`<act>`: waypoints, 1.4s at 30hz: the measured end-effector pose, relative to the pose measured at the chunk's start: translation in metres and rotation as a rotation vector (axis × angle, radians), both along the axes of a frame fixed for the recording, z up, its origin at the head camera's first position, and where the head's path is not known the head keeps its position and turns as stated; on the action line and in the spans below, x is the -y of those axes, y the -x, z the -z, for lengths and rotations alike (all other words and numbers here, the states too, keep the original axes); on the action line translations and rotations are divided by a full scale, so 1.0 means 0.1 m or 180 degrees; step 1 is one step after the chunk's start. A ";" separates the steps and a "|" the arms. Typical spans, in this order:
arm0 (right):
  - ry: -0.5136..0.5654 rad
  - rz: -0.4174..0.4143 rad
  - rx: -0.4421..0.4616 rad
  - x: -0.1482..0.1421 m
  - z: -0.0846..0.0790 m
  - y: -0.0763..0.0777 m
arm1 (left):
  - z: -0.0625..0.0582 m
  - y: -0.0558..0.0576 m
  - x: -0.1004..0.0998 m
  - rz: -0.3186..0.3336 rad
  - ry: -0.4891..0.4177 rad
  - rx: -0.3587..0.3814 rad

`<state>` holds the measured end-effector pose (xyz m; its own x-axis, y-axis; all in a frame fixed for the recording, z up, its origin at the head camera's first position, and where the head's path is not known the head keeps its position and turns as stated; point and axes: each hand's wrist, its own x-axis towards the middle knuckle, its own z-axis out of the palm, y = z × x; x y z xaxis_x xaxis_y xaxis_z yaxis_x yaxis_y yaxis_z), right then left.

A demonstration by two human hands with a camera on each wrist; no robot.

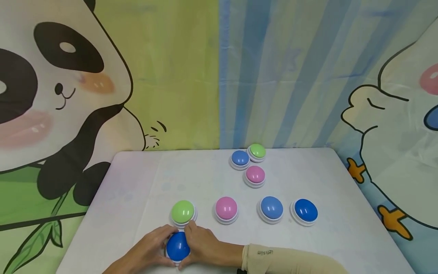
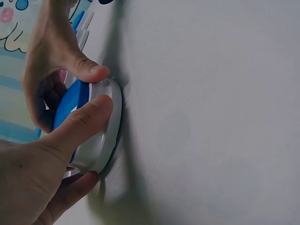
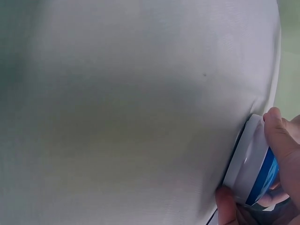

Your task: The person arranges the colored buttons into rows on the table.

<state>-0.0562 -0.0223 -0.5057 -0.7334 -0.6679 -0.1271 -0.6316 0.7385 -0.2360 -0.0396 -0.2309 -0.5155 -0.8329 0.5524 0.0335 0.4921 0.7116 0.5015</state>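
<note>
A dark blue dome push button (image 1: 178, 246) with a white base sits at the near edge of the white table, between both hands. My left hand (image 1: 152, 246) grips its left side, thumb along the white base in the left wrist view. From the right, my right hand (image 1: 204, 246) holds the opposite side, with its thumb at the base's near edge. In the right wrist view the white base (image 3: 248, 154) stands close over the tabletop. Just beyond the fingertips is a light green push button (image 1: 183, 211).
To the right, in a rough row, stand a pink button (image 1: 226, 208), a lighter blue button (image 1: 271, 207) and another dark blue button (image 1: 306, 210). Farther back cluster a pink button (image 1: 255, 174), a blue button (image 1: 240, 158) and a green button (image 1: 257, 151). A cartoon-printed curtain (image 1: 184, 76) borders the table (image 1: 328, 171).
</note>
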 end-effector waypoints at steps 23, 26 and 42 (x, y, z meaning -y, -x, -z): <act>0.0476 -0.0269 0.0007 -0.33 -0.08 0.02 | -0.30 -0.03 0.00 0.0145 0.0429 -0.0120; 0.0457 -0.0186 0.0071 -0.46 -0.17 0.04 | -0.49 0.05 0.03 0.0125 0.0451 -0.0473; 0.0541 0.0253 0.0132 -0.90 -0.52 0.30 | -0.74 0.79 -0.22 -0.0013 0.0443 -0.0806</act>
